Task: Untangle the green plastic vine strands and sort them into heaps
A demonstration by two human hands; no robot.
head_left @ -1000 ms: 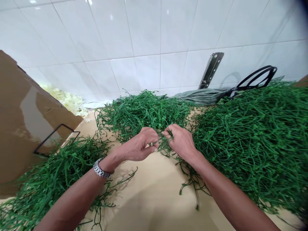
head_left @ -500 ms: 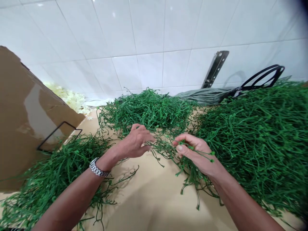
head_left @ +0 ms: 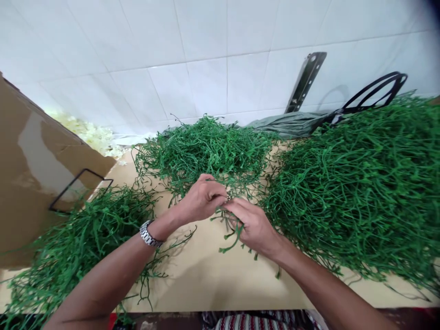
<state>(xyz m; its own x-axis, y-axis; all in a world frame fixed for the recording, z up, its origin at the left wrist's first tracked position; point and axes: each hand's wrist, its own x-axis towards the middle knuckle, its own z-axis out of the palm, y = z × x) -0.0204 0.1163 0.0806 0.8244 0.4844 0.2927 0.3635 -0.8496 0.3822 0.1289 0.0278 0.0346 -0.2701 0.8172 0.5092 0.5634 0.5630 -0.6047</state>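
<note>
My left hand, with a metal-band watch on the wrist, has its fingers pinched at the tips of my right hand. Between the fingertips, whatever the left hand grips is too small to make out. My right hand is closed on green plastic stems, their small branched ends hanging below the fingers. Just beyond both hands lies a heap of similar green stems. Another pile of stems lies by my left forearm, and a larger pile spreads to the right of my right hand.
A cardboard box stands at the left, with a black wire frame against it. Cream flowers lie behind it. Along the tiled wall are grey-green cloth, a metal bracket and black straps.
My hands have come together; the left fingers, apart before, are now pinched beside the right fingertips. My right hand has moved left with its stems, which now hang down. The view has tilted lower.
</note>
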